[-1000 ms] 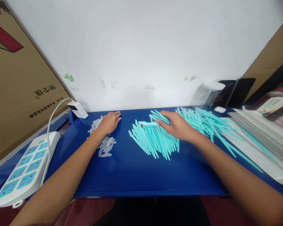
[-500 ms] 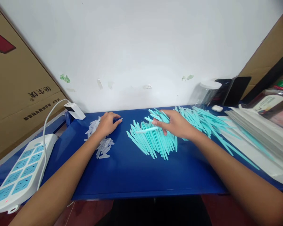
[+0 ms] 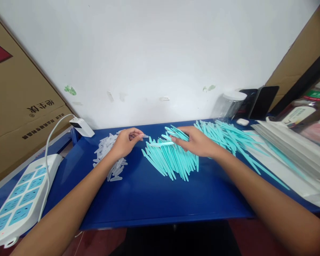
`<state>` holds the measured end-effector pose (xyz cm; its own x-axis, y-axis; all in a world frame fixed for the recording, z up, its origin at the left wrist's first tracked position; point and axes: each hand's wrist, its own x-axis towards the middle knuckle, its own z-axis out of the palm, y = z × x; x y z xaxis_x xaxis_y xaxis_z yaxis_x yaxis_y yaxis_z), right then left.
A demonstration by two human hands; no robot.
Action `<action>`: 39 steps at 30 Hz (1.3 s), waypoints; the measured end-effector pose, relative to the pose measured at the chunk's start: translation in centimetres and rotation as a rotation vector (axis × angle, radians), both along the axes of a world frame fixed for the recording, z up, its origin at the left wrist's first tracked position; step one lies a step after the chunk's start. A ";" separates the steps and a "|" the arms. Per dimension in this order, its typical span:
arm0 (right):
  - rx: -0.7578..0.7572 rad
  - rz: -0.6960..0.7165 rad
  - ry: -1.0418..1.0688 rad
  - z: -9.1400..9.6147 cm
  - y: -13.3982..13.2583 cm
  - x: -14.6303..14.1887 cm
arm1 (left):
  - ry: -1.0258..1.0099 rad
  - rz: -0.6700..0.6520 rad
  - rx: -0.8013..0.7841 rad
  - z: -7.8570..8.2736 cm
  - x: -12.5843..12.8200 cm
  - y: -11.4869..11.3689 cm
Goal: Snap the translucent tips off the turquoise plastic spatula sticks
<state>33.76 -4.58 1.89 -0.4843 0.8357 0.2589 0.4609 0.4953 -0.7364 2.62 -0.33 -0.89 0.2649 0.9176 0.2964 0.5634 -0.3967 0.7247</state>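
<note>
My left hand (image 3: 128, 141) pinches a small clear plastic cap (image 3: 146, 136) between thumb and fingertips. Beneath its wrist lies a pile of similar clear caps (image 3: 117, 170). My right hand (image 3: 193, 140) is closed around a bunch of slim turquoise sticks that look like eyebrow razors (image 3: 179, 132). One razor (image 3: 162, 144) juts out to the left from under the thumb, its tip pointing toward the left hand, a short gap from the cap. Below my right hand, many turquoise razors (image 3: 173, 161) lie fanned out side by side.
More turquoise razors (image 3: 226, 137) lie heaped at the right on the blue table (image 3: 162, 202). Beyond are a clear jar (image 3: 230, 106), phones (image 3: 264, 102), a white case (image 3: 242, 122) and stacked plastic bags (image 3: 296, 153). A power strip (image 3: 24, 199) and white device (image 3: 81, 127) stand left.
My left hand has lifted from beside the caps and moved right, now with a cap in its fingertips. My right hand stays over the fanned razors; the view has shifted slightly.
</note>
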 end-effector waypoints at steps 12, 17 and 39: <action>0.152 -0.022 -0.107 -0.4 0.1 -0.3 | -0.252 -0.113 -0.159 0.6 2.3 -2.6; 0.142 -0.004 -0.105 -0.4 -0.1 -0.5 | -0.244 -0.105 -0.143 0.8 2.8 -3.1; 0.201 0.001 -0.117 -0.8 -0.2 -0.8 | -0.290 -0.078 -0.148 0.9 3.1 -3.4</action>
